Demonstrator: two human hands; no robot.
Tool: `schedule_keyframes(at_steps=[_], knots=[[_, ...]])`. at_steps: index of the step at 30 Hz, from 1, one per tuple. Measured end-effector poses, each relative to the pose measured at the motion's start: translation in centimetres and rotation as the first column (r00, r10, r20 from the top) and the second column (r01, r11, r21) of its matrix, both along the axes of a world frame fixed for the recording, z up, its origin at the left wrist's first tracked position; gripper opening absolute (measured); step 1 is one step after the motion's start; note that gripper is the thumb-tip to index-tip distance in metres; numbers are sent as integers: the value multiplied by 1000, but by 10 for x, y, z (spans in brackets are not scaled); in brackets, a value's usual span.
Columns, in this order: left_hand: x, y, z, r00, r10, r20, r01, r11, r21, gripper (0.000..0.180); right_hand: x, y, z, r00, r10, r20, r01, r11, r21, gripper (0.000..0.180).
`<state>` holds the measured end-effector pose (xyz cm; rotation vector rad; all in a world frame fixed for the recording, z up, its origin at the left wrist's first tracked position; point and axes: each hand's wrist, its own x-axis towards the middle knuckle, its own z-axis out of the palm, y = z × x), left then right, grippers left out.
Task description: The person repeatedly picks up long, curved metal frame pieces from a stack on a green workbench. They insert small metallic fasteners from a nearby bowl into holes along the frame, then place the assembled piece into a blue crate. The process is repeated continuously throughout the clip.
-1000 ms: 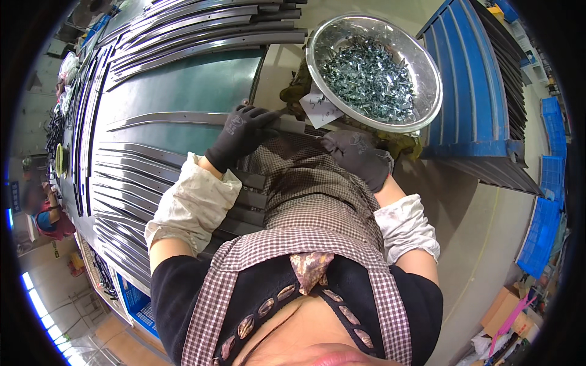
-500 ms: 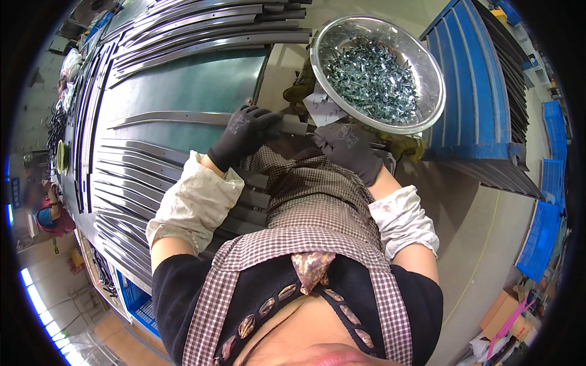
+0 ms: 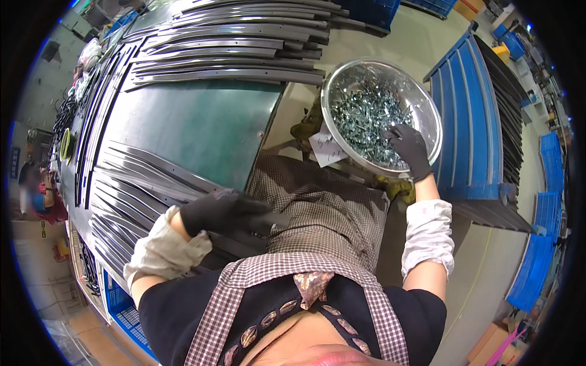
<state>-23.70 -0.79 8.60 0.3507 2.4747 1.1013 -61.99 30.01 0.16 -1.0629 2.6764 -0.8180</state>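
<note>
My right hand [image 3: 410,149], in a dark glove, is inside a shiny metal bowl [image 3: 431,116]. Its fingers curl down against a heap of small metal clips [image 3: 366,116]; whatever is between the fingertips is hidden. My left hand [image 3: 223,213], gloved too and smeared by motion, is over the near end of a pile of long dark strips [image 3: 140,183], left of my lap. A grey strip end [image 3: 279,222] shows just under its fingers. Whether those fingers grip it I cannot make out.
More dark strips [image 3: 244,46] lie across the far side of the green tabletop [image 3: 201,116]. A white paper tag [image 3: 327,148] hangs at the bowl's left. Right of the bowl stands a blue ribbed rack [image 3: 467,122]. A person [image 3: 43,195] is at far left.
My right hand has left the strip's end and moved into the bowl. My left hand has come nearer with the strip, which no longer lies across the green tabletop. The view has shifted.
</note>
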Motion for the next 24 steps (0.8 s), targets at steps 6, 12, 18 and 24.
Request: schedule_keyframes(at_steps=[6, 12, 18, 24], knots=[[-28, -70, 28, 975, 217, 55, -213, 975, -63, 43, -84, -12, -38, 990, -119, -81, 138, 944, 299, 68], [-173, -157, -45, 629, 306, -714, -754, 461, -467, 61, -130, -6, -85, 978, -158, -133, 204, 842, 500, 104], [-173, -124, -65, 531, 228, -816, -796, 465, -388, 49, -131, 0, -87, 975, -114, 191, 40, 934, 354, 59], [-113, -118, -72, 638, 224, -737, -658, 656, -371, 43, -80, -4, -57, 997, 9, -83, 13, 964, 264, 34]])
